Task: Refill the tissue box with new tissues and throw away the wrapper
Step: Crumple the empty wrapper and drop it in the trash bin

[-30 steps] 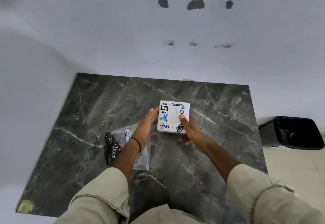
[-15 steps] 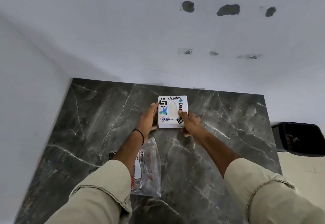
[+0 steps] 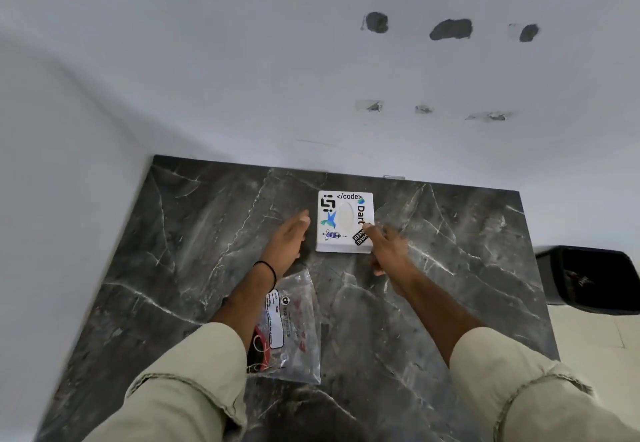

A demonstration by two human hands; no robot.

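A white square tissue box (image 3: 345,221) covered in stickers rests flat on the dark marble table (image 3: 173,233), near the far edge by the wall. White tissue shows in its oval slot. My left hand (image 3: 289,240) lies just left of the box, fingers straight, a small gap between them and the box. My right hand (image 3: 386,245) is at the box's near right corner, a fingertip over that corner, holding nothing. The clear plastic wrapper (image 3: 294,330) lies flat on the table under my left forearm.
A black waste bin (image 3: 588,278) stands on the floor off the table's right edge. White walls close the table in at the back and left. Pale floor tiles (image 3: 588,341) show at the right.
The box went from held in both hands to resting farther back on the table. Both hands have come off its sides. The view tilted up.
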